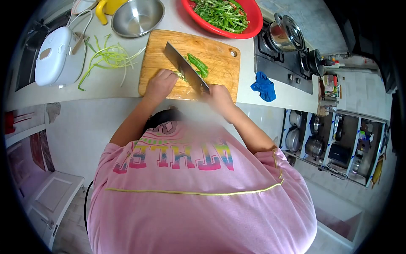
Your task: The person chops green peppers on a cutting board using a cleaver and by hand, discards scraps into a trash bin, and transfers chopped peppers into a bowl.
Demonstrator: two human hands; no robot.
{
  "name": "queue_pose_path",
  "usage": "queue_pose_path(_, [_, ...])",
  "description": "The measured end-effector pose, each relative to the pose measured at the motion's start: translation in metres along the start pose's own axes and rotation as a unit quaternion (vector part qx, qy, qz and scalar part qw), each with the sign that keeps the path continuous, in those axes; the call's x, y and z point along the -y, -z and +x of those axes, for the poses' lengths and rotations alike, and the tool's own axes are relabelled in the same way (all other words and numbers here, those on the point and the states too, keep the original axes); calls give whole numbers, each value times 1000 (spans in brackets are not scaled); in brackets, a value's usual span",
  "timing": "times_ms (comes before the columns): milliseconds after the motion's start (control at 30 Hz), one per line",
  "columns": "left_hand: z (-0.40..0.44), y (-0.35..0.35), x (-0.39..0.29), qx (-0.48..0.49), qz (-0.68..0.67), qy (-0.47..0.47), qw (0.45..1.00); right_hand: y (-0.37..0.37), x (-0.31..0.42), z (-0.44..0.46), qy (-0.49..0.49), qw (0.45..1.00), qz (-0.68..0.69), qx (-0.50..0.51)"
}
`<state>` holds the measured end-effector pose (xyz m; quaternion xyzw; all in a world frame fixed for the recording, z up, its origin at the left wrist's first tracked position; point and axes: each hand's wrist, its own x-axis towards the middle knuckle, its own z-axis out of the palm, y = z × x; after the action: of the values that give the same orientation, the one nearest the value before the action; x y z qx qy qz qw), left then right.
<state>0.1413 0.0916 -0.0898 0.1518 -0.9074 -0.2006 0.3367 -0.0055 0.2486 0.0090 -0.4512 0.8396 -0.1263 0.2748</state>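
Observation:
My right hand is closed round the handle of a cleaver, whose wide blade slants up and left across the wooden cutting board. On the board's left side, the bent fingers of my left hand are closed on a piece of green pepper close to the blade; the fingertips show only in part. Beyond the cleaver, more green peppers lie on the board. Wet marks show near its front edge.
A red basin of cut greens, a steel bowl and loose green stalks surround the board. A white appliance stands left. On the right are a blue cloth and a gas stove with pots.

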Motion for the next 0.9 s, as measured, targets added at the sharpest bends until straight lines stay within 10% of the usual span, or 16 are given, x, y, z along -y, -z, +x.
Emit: queue_pose_path(900, [9,0,2,47,-42,82,995,43,-50,69,212,959,-132,134])
